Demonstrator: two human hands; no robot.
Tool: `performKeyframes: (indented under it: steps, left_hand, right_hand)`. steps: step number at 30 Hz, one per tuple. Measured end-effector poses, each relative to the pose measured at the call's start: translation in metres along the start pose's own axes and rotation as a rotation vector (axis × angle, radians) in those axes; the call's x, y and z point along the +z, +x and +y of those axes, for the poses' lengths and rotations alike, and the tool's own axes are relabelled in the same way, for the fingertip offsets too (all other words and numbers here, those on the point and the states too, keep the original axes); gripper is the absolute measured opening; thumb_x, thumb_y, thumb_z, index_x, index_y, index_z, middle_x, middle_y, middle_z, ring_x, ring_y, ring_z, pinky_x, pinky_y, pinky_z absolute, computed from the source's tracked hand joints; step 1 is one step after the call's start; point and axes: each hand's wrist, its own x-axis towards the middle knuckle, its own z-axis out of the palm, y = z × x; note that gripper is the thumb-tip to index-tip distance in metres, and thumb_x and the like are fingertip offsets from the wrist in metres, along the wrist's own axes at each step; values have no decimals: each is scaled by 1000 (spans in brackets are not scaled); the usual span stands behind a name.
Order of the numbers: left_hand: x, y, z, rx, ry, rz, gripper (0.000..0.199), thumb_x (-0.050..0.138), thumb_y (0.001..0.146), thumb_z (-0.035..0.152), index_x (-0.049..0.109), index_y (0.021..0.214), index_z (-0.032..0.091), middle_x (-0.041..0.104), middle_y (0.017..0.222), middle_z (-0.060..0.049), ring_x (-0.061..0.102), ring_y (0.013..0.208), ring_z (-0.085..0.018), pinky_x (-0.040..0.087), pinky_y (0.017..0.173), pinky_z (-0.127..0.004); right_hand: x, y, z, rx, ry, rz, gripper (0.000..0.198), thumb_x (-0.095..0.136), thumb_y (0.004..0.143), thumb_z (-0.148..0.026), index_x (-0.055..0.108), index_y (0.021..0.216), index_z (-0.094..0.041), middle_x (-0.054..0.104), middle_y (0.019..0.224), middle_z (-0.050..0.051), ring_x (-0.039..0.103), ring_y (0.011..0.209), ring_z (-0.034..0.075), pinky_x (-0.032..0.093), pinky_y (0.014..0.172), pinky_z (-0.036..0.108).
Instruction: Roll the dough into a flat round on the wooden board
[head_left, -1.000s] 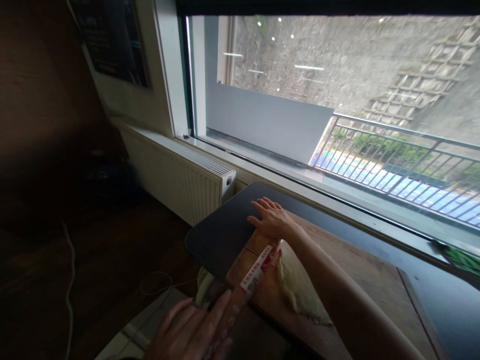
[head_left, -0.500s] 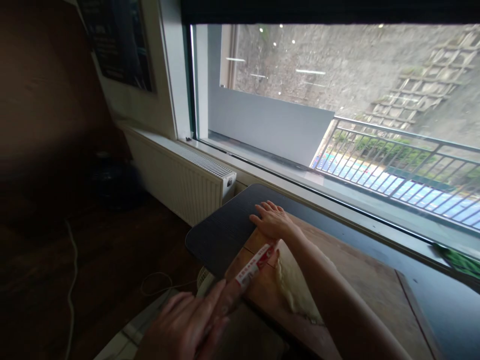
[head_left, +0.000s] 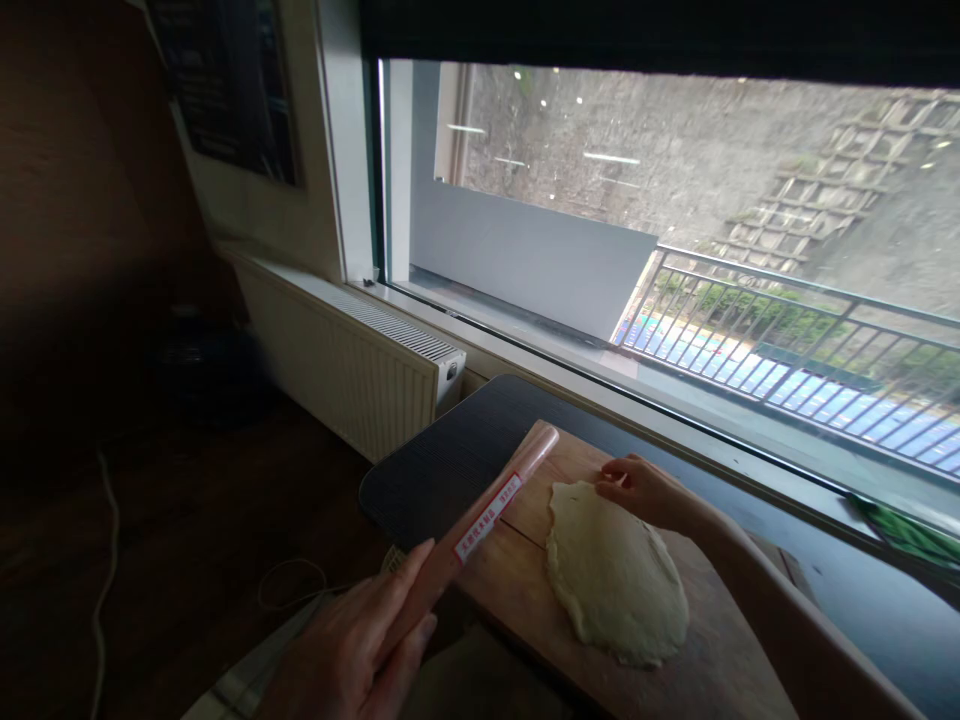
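A wooden rolling pin (head_left: 486,520) with a red-and-white label is held in my left hand (head_left: 360,630), its far end tilted up over the left side of the wooden board (head_left: 510,580). On that board lies a flattened sheet of pale dough (head_left: 619,580), roughly oval with an uneven rim. My right hand (head_left: 645,488) is at the dough's far edge, fingers curled and pinched against it. The exact grip of the fingertips is partly hidden by the hand itself.
The board rests on a dark table (head_left: 435,450) beside a window sill. A white radiator (head_left: 352,350) stands left of the table under the wall. Green cloth-like material (head_left: 900,530) lies at the right by the sill. A pale cable (head_left: 105,580) runs over the floor.
My right hand has drawn back from the board's far left corner to the dough's far edge, its spread fingers now curled. The rolling pin has shifted slightly, and more dough shows.
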Motion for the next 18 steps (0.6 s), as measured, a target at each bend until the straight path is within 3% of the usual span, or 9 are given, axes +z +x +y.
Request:
performKeyframes:
  steps: [3,6,12,15,18]
  left_hand:
    - [2,-2,-3,-24,5,-31,56,49,87,36,29,139,27,60,120,-1,62,102,-16,52,82,-21]
    - [2,-2,1,14,-22,-57,55,47,88,31,27,140,29,58,124,1,61,103,-14,52,83,-20]
    - [8,1,4,58,-52,-66,55,47,88,27,27,139,31,56,127,2,59,106,-14,52,84,-20]
    - [8,5,6,57,-68,-67,56,48,88,28,26,139,30,55,128,2,59,107,-14,51,86,-19]
    - [4,10,9,70,-51,-58,55,50,87,30,30,138,29,57,125,2,60,106,-15,51,84,-18]
  right_hand:
    - [-2,4,-1,-27,49,-86,52,60,67,-59,63,102,-21,64,82,3,58,70,17,41,60,27]
    - [-3,7,-3,-26,94,-131,46,65,62,-57,64,89,-20,64,80,3,56,68,16,38,56,25]
    - [-5,4,1,13,199,-146,45,69,61,-44,62,97,-18,62,75,0,53,64,12,36,52,22]
    - [-7,-2,9,54,245,-165,26,65,65,-42,63,72,-17,57,62,-3,47,56,9,33,48,20]
    - [-3,-24,22,165,287,-110,31,51,76,-44,60,67,-16,54,57,-2,46,50,8,32,45,20]
